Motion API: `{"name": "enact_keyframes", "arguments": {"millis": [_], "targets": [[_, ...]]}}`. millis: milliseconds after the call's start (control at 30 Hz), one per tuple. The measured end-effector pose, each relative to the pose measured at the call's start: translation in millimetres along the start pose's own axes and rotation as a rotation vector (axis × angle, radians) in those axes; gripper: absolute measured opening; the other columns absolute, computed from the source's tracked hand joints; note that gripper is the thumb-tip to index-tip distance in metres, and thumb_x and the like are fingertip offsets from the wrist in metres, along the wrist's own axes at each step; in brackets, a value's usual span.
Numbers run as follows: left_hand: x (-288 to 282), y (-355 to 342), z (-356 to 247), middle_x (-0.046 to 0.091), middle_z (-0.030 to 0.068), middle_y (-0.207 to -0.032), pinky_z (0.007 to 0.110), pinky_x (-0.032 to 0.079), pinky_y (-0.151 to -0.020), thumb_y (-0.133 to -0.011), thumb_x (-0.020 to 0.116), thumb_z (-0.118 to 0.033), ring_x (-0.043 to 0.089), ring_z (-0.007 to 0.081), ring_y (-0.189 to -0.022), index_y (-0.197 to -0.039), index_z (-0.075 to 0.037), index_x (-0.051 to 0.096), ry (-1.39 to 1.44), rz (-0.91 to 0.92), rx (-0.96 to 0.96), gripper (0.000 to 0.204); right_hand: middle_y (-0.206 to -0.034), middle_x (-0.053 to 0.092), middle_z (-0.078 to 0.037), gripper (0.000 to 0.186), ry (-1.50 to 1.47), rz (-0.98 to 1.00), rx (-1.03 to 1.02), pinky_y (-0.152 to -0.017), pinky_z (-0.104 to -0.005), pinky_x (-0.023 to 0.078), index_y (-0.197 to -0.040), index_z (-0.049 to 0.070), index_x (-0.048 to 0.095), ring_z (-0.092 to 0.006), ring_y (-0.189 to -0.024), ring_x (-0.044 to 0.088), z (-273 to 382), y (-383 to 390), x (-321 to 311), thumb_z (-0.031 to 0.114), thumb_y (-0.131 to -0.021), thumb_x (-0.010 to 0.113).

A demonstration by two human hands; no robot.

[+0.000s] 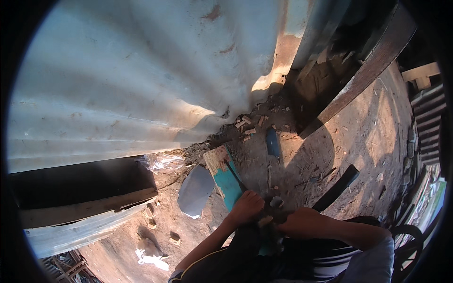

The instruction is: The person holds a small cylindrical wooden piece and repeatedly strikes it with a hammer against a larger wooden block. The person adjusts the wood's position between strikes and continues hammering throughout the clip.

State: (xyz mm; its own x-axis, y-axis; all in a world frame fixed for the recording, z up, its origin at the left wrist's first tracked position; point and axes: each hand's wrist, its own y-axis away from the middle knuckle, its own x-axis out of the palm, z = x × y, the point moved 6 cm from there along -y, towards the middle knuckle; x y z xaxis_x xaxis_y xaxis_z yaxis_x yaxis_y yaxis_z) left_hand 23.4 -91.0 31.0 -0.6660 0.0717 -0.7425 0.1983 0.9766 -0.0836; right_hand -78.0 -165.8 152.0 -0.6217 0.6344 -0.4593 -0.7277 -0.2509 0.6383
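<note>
My left hand is closed round a thin dark rod, which slants up and left. The rod's far end lies over a board with worn turquoise paint and bare wood at the top. My right hand is closed near my lap, its fingers mostly hidden in shadow; what it grips cannot be made out. Between the hands shows a small greyish round-ended piece. A wide black strip runs up and right from beside my right hand; whether the hand touches it is unclear.
A corrugated metal sheet fills the upper left. A grey flat piece lies left of the board, a blue piece beyond it. Wood offcuts litter the dirt ground. A rusty metal band slants across the upper right.
</note>
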Motion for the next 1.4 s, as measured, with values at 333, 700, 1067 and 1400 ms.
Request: {"name": "enact_keyframes", "arguments": {"millis": [333, 700, 1067, 1400], "targets": [[-174.7, 5.8, 60.0, 0.049, 0.0010, -0.083, 0.026, 0.042, -0.077, -0.082, 0.065, 0.005, 0.048, 0.0113, -0.076, -0.093, -0.006, 0.046, 0.688, -1.043, -0.395, 0.024, -0.077, 0.066, -0.017, 0.026, -0.384, -0.574, 0.236, -0.062, -0.0409, 0.051, -0.097, 0.006, 0.058, -0.0361, -0.073, 0.066, -20.8, 69.8, -39.2, 0.025, -0.083, 0.070], [-171.5, 6.8, 70.2, 0.056, 0.0047, -0.086, 0.026, 0.048, -0.070, -0.078, 0.070, 0.005, 0.056, 0.0127, -0.080, -0.091, -0.004, 0.052, 0.739, -1.148, -0.490, 0.024, -0.070, 0.061, -0.019, 0.021, -0.425, -0.758, 0.255, -0.060, -0.0445, 0.048, -0.095, 0.002, 0.056, -0.0399, -0.070, 0.062, -35.7, 61.5, -38.6, 0.015, -0.084, 0.067], [-189.0, -20.5, 91.1, 0.053, -0.0021, -0.073, 0.023, 0.038, -0.057, -0.089, 0.067, -0.014, 0.047, 0.0073, -0.066, -0.084, -0.002, 0.053, 0.573, -1.152, -0.534, 0.019, -0.071, 0.061, -0.019, 0.021, -0.405, -0.701, 0.255, -0.059, -0.0458, 0.048, -0.096, 0.003, 0.055, -0.0405, -0.070, 0.062, -33.9, 51.4, -35.5, 0.018, -0.085, 0.066], [-188.8, -54.1, 110.3, 0.056, 0.0012, -0.067, 0.025, 0.047, -0.058, -0.088, 0.068, -0.015, 0.058, 0.0107, -0.063, -0.078, -0.004, 0.052, 0.765, -0.970, -0.629, 0.022, -0.074, 0.064, -0.019, 0.019, -0.255, -0.826, 0.234, -0.061, -0.0411, 0.049, -0.097, 0.000, 0.058, -0.0376, -0.070, 0.064, -31.5, 50.4, -71.8, 0.014, -0.086, 0.065]]}}
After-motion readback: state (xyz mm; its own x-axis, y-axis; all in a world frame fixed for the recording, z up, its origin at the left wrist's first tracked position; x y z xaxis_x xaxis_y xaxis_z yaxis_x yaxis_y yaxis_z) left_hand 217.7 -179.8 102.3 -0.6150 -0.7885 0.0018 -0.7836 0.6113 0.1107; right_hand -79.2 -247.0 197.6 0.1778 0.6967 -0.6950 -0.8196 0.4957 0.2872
